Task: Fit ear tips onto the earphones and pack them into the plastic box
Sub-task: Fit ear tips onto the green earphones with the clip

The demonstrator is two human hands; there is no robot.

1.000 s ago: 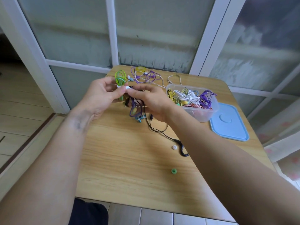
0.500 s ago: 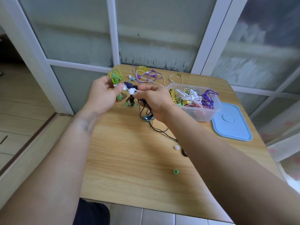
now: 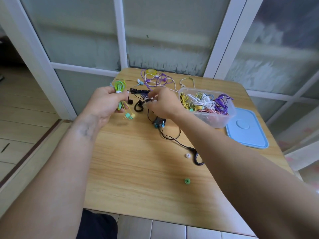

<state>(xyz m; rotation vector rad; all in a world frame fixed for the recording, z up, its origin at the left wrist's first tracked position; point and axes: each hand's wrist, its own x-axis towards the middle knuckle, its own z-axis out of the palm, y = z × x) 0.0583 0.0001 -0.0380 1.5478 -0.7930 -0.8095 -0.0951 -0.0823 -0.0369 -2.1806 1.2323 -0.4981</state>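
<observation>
Fingers of the left hand are curled around a green earphone bundle, while a small white piece on a dark earphone cable is pinched by the right hand. Near the desk's right edge, the plastic box is filled with coiled earphones; two loose ear tips, white and green, are lain toward the near edge.

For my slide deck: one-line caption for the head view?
Left hand holds green earphones, right hand pinches a black earphone beside the plastic box.
</observation>
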